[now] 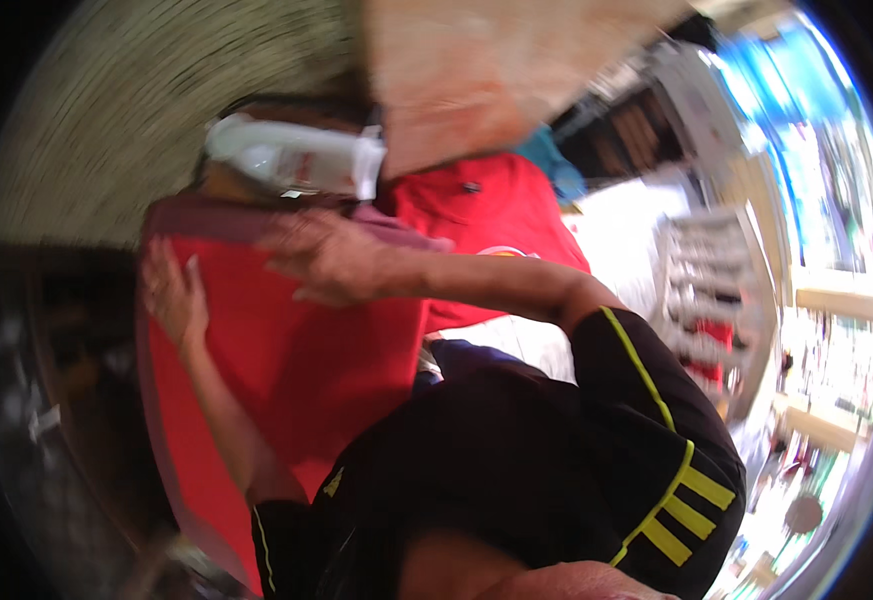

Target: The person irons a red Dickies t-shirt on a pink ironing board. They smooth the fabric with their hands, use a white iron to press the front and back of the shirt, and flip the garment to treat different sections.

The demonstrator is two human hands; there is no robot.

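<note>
Red fabric (286, 350) lies spread over a long surface with a maroon border (196, 217). My left hand (177, 300) rests near the left edge of the red fabric, fingers stretched out and nothing in it. Over the far part of the fabric is my right hand (331, 258), smeared by motion, with its fingers apart and nothing visible in them. Whether it touches the fabric I cannot tell. Beyond my right forearm is a red garment (486, 215) with a small round print, partly hidden by that arm. Mauve cloth (401, 228) lies beside my right hand.
A white bottle-like object (296, 155) lies on its side beyond the far edge. A reddish-brown panel (486, 80) stands behind it, with teal cloth (553, 165) at its right. A white slatted plastic chair (711, 285) is on the right, and a ridged wall (166, 120) at far left.
</note>
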